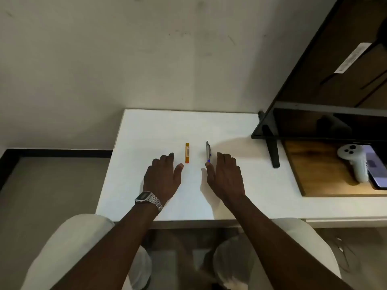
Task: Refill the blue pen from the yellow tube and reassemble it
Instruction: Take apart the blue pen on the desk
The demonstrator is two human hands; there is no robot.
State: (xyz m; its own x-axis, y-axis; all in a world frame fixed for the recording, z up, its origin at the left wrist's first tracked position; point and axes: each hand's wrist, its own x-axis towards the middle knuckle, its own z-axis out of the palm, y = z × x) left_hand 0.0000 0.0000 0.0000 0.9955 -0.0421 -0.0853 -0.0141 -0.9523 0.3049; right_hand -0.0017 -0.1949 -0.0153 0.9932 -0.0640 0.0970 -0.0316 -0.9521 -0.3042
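Observation:
A yellow-orange tube [187, 153] lies on the white table [150, 130], pointing away from me. To its right lies the blue pen [207, 152], silver and blue, roughly parallel to the tube. My left hand [162, 177] rests palm down on the table just left of and below the tube, fingers apart, holding nothing. My right hand [226, 176] lies palm down just right of the pen, its thumb tip at the pen's near end; it holds nothing.
A black monitor [314, 122] leans over the table's right side on a dark stand leg [274, 153]. A white controller [354, 162] and a phone [377, 170] lie on a wooden board [310, 176] at the right. A wall stands behind the table.

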